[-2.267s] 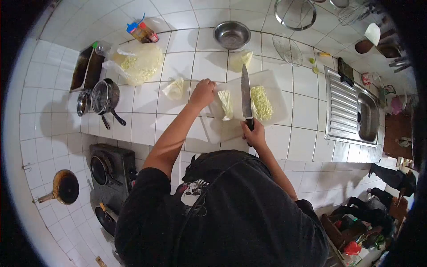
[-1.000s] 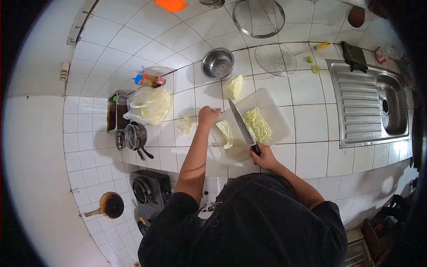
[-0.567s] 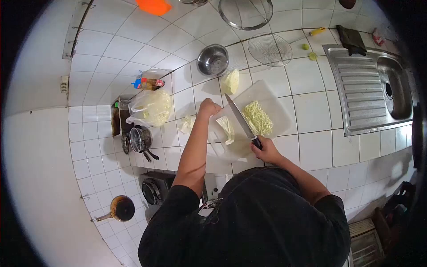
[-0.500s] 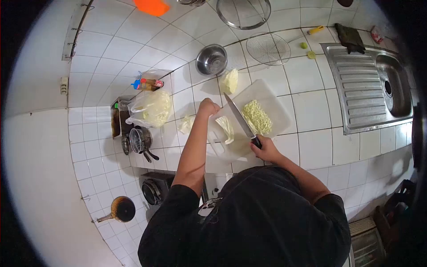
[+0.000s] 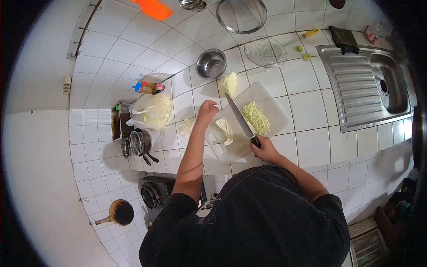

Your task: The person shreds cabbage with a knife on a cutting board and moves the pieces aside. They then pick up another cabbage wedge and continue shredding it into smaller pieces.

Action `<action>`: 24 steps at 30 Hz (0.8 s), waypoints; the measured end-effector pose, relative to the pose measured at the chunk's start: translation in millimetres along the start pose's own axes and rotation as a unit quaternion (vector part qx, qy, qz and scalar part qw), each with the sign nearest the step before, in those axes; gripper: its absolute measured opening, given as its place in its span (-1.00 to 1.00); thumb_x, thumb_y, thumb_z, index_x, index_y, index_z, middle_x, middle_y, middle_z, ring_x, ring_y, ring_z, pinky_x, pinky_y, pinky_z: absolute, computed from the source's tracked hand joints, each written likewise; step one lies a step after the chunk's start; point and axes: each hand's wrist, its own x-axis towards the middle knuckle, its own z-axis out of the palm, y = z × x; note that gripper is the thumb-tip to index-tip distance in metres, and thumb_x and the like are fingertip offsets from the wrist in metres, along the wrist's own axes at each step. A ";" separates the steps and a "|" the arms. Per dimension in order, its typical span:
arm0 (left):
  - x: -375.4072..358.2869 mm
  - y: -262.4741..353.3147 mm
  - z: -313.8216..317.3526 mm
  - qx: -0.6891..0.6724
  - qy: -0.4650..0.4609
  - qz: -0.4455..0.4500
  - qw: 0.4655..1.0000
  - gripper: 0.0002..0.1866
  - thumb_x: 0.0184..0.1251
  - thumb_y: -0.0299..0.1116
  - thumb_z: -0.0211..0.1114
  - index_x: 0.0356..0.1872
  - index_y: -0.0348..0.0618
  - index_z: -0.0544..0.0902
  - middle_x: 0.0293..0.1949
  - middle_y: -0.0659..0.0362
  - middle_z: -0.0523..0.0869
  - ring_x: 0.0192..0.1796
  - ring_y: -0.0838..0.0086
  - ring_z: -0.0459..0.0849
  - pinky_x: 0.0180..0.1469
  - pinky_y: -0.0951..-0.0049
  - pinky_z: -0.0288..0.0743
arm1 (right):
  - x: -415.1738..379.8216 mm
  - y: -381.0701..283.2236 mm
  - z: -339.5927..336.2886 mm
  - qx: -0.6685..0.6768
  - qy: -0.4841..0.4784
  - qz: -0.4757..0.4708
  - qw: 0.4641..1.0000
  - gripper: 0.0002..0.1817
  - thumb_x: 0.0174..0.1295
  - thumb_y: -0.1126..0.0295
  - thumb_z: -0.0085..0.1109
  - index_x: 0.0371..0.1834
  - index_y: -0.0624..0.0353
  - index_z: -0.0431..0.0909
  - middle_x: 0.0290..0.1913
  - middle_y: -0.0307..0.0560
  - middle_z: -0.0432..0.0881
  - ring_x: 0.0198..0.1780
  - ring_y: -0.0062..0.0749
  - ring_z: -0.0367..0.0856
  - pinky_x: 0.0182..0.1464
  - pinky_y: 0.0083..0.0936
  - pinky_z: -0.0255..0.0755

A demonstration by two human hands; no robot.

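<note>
My right hand (image 5: pixel 267 150) grips the black handle of a large kitchen knife (image 5: pixel 240 115). The blade lies over the white cutting board (image 5: pixel 273 100) and points away from me, its tip near a cabbage wedge (image 5: pixel 228 83). Finely shredded cabbage (image 5: pixel 256 119) is heaped on the board to the right of the blade. On the blade's left lies a curved piece of cabbage core (image 5: pixel 225 131). My left hand (image 5: pixel 207 111) hovers left of the board, fingers loosely apart, with nothing visible in it. Below it, partly behind my forearm, are pale cabbage leaf scraps (image 5: pixel 186 127).
A steel bowl (image 5: pixel 211 64) and a wire skimmer (image 5: pixel 265 52) sit along the back wall. To the left are a plastic bag with cabbage (image 5: pixel 153 110), sauce bottles (image 5: pixel 149 87) and a dark pot (image 5: pixel 141 141). A steel sink (image 5: pixel 384 86) is at the right, near cut limes (image 5: pixel 306 57).
My left hand's fingers have loosened from a closed shape and spread somewhat. The knife and right hand stay nearly in place. The view has shifted slightly.
</note>
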 end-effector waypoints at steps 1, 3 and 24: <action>-8.2 1.3 7.6 -0.094 -0.039 0.021 0.995 -0.73 0.13 -0.52 0.41 -0.10 -0.26 0.69 -0.29 0.09 0.78 -0.30 0.40 0.73 -0.16 0.38 0.64 | -0.1 2.0 0.1 0.016 0.004 0.003 1.000 -0.74 0.45 0.27 0.21 -0.17 0.30 0.50 -0.51 -0.08 0.61 -0.55 -0.44 0.64 -0.44 -0.36 0.55; -27.7 7.2 27.4 -0.062 -0.064 0.034 0.995 -0.77 0.20 -0.52 0.40 -0.10 -0.26 0.68 -0.31 0.09 0.78 -0.30 0.43 0.72 -0.17 0.41 0.62 | 0.6 7.1 2.1 0.028 0.002 0.006 1.000 -0.74 0.45 0.27 0.20 -0.15 0.30 0.50 -0.51 -0.11 0.60 -0.55 -0.47 0.64 -0.46 -0.39 0.55; -11.4 -43.4 -24.8 0.236 0.088 0.158 0.955 -0.77 0.26 -0.38 0.44 -0.11 -0.24 0.74 -0.20 -0.02 0.76 -0.16 0.19 0.79 -0.06 0.23 0.67 | 0.5 2.5 0.6 0.043 0.030 0.035 0.998 -0.77 0.45 0.34 0.26 -0.22 0.26 0.46 -0.53 -0.24 0.53 -0.58 -0.57 0.56 -0.52 -0.48 0.49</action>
